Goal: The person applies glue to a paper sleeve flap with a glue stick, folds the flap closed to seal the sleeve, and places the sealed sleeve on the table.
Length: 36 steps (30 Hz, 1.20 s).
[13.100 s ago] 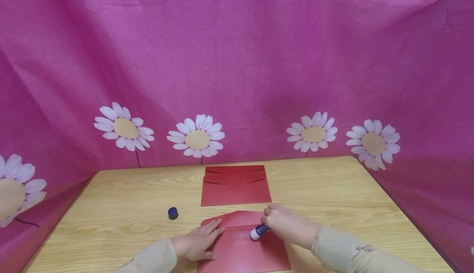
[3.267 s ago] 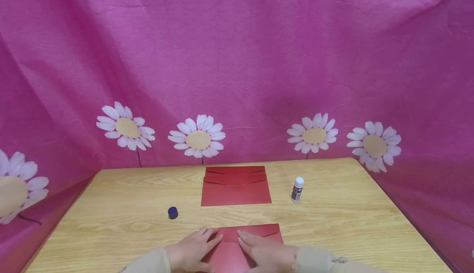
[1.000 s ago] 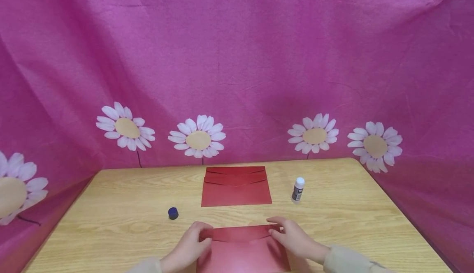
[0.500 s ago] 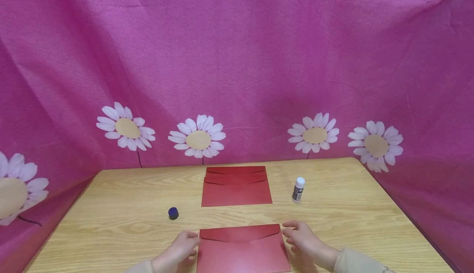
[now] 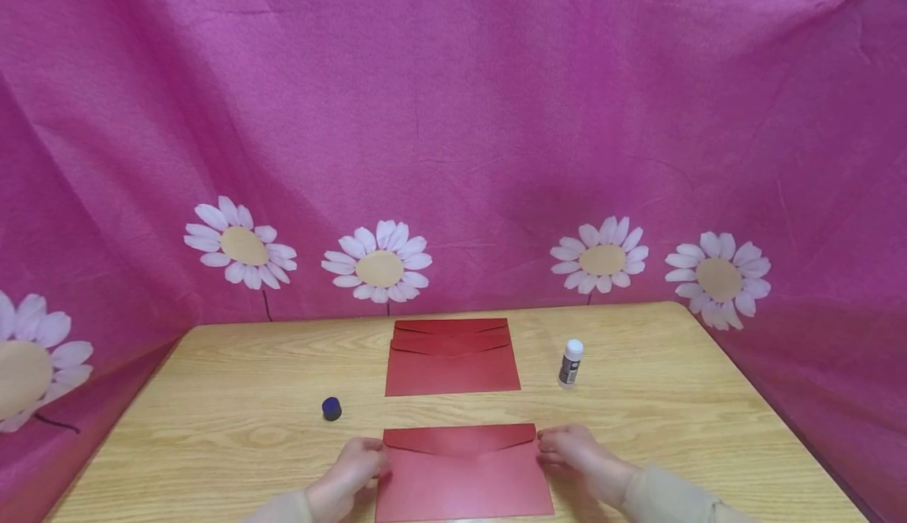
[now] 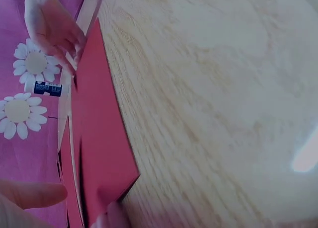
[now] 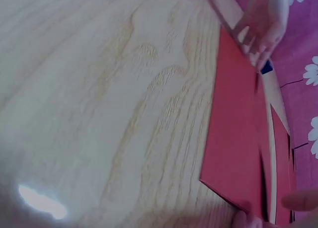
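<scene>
A red envelope (image 5: pixel 460 480) lies near the front of the table with its flap folded down. At its left short side my left hand (image 5: pixel 349 472) holds the edge, thumb overlapping the paper. My right hand (image 5: pixel 584 460) grips the opposite short side near the flap's corner. In the left wrist view the fingertips (image 6: pixel 113 217) are right at the envelope's edge, and its near corner shows a dark gap beneath. Behind it lies a stack of red envelopes (image 5: pixel 453 369), flaps folded down. The capless glue stick (image 5: pixel 570 364) stands upright to the right.
A dark blue cap (image 5: pixel 331 409) sits on the wooden table (image 5: pixel 248 381), left of the envelopes. A pink curtain (image 5: pixel 453 113) with white daisies hangs behind and along both sides of the table.
Earlier my right hand rubbed the glue stick on the open envelope; then the stick was stood aside and the flap pressed down. Just now both hands closed on the sides, and the envelope shifted slightly away.
</scene>
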### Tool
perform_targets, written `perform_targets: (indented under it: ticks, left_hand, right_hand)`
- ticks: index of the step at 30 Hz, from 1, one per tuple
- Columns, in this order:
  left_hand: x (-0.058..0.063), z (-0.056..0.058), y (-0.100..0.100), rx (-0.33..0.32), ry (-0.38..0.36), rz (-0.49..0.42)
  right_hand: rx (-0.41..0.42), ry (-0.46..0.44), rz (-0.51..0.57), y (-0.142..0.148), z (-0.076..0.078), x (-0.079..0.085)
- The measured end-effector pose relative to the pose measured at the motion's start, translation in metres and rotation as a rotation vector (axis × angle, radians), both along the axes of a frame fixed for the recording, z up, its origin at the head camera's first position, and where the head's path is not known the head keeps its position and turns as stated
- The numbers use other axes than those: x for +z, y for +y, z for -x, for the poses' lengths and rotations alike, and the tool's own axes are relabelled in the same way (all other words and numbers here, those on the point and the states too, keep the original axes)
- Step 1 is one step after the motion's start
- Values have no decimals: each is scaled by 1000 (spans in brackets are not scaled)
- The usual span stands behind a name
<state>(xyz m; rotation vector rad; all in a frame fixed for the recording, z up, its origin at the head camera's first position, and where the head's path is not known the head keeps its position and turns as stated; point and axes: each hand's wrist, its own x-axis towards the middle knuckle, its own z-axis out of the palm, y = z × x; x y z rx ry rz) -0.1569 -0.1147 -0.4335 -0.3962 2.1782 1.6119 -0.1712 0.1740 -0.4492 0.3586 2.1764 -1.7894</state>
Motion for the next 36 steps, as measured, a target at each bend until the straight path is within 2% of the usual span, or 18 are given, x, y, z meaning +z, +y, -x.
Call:
perform_targets:
  ticks: [2, 3, 10, 15, 22, 26, 27, 29, 33, 34, 36]
  left_hand:
    - [-2, 3, 3, 32, 28, 26]
    - [-2, 5, 4, 46, 51, 38]
    - [-11, 18, 12, 129, 227, 44]
    - [-11, 30, 17, 184, 296, 85]
    - [-15, 47, 21, 215, 346, 107]
    - [-16, 55, 22, 231, 372, 97]
    - [-16, 57, 22, 239, 374, 93]
    - [-15, 60, 23, 254, 371, 94]
    - [-14, 66, 26, 299, 346, 147]
    - [-14, 68, 27, 307, 338, 172]
    - [-15, 70, 28, 323, 323, 211]
  right_hand:
    - [9, 25, -49, -5, -2, 9]
    - [-14, 41, -59, -8, -2, 13]
    - [-45, 143, -109, -13, 15, 6]
    - [-51, 209, -167, -18, 29, 5]
    - [-87, 239, -219, -23, 54, -2]
    - [-106, 269, -264, -24, 70, -12]
    - [-106, 330, -246, -22, 75, -20]
    - [-109, 358, -258, -23, 81, -24]
    - [-133, 353, -293, -28, 89, -24]
    - [-140, 297, -323, -30, 92, -23]
    - [-140, 304, -318, -28, 101, -33]
